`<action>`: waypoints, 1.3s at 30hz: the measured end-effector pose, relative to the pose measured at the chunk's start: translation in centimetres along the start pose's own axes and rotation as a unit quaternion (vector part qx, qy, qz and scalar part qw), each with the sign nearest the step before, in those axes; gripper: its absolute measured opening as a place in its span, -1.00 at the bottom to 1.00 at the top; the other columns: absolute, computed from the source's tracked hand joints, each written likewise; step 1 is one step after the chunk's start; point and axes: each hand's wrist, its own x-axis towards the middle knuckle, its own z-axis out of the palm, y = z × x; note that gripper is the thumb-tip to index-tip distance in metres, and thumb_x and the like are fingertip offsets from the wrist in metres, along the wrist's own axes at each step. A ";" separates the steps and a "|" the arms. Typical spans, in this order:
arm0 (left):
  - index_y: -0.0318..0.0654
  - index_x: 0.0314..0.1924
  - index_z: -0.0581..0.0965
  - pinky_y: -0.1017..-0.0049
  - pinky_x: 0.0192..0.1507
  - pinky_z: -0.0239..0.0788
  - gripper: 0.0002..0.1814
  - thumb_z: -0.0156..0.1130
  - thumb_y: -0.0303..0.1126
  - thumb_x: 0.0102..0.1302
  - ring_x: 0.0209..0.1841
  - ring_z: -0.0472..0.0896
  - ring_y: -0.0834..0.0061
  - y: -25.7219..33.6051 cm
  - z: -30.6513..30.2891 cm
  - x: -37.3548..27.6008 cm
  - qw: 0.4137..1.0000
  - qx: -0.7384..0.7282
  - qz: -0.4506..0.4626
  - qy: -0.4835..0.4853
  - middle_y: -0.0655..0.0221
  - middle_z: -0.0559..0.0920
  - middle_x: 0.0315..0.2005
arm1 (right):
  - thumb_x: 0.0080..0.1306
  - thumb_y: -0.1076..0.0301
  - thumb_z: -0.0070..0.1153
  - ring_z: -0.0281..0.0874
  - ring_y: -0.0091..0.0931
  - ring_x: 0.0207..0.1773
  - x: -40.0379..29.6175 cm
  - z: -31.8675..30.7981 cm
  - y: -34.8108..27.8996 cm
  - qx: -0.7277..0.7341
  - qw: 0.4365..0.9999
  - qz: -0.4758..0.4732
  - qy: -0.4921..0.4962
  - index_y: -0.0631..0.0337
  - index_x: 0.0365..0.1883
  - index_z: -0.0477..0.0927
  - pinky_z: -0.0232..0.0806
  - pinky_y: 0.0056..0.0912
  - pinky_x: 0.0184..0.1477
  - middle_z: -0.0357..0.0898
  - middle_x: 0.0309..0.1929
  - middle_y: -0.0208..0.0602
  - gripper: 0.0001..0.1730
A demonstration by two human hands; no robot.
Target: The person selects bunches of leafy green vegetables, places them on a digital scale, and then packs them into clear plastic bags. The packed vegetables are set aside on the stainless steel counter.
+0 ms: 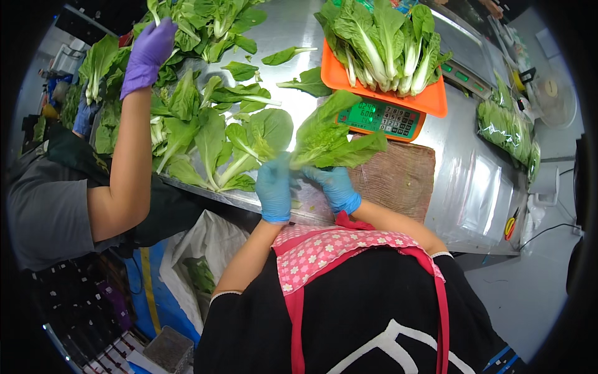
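Observation:
A head of leafy green, like young bok choy [322, 135], is held up over the near edge of the steel table. My left hand [274, 189], in a blue glove, closes at its stem end, where fingers and stem are blurred. My right hand [334, 187], gloved alike, grips it from below, its fingertips partly hidden by leaves. Beyond, an orange tray [385, 100] on a digital scale [378, 117] carries several heads of greens [383, 51]. Loose greens [210, 145] lie left of my hands. A brown cloth or mat [397, 177] lies to the right.
At left, a co-worker's purple-gloved hand [148, 56] holds a stem over piled greens [205, 23]. Bagged greens [504, 131], clear plastic bags [476, 196] and scissors [511, 226] lie at right. A second scale [462, 75] stands behind. Below the table hangs a white sack [187, 266].

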 end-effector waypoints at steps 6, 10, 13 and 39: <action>-0.25 -0.21 0.51 0.59 -0.67 0.31 -0.80 0.24 -0.27 0.35 -0.65 0.52 0.59 -0.1 -0.2 0.6 0.999 -0.016 -0.036 -0.021 0.32 0.61 -0.53 | 0.19 0.47 0.30 0.57 -0.57 -0.23 -0.5 0.0 0.0 0.061 0.997 -0.038 -0.028 0.31 0.05 0.48 0.46 -0.54 -0.23 0.61 -0.10 -0.28 -0.55; -0.22 -0.28 0.58 0.43 -0.51 0.40 -0.82 0.26 -0.26 0.30 -0.53 0.58 0.51 -2.6 -3.0 2.8 0.980 0.189 0.036 -0.052 0.29 0.61 -0.50 | 0.21 0.49 0.27 0.57 -0.55 -0.19 -1.7 0.4 -2.0 0.028 0.997 -0.049 -0.055 0.31 0.10 0.44 0.47 -0.54 -0.19 0.58 -0.11 -0.30 -0.52; -0.16 -0.07 0.57 0.40 -0.32 0.44 -0.74 0.26 -0.31 0.24 -0.34 0.61 0.40 0.1 -4.1 2.2 0.864 0.459 0.190 -0.083 0.24 0.62 -0.27 | 0.23 0.47 0.26 0.55 -0.56 -0.18 -0.9 0.4 -2.5 0.006 0.992 -0.122 -0.034 0.31 0.11 0.43 0.45 -0.54 -0.18 0.56 -0.08 -0.36 -0.52; -0.40 0.16 0.40 0.46 -0.11 0.48 -0.55 0.16 -0.52 0.24 -0.28 0.57 0.45 2.5 0.0 0.5 0.930 -0.212 -0.153 -0.257 0.24 0.62 -0.21 | 0.20 0.48 0.26 0.54 -0.40 -0.19 -0.8 -0.4 -5.2 -0.408 0.844 -0.328 -0.113 0.13 0.10 0.56 0.41 -0.42 -0.11 0.56 -0.15 -0.25 -0.54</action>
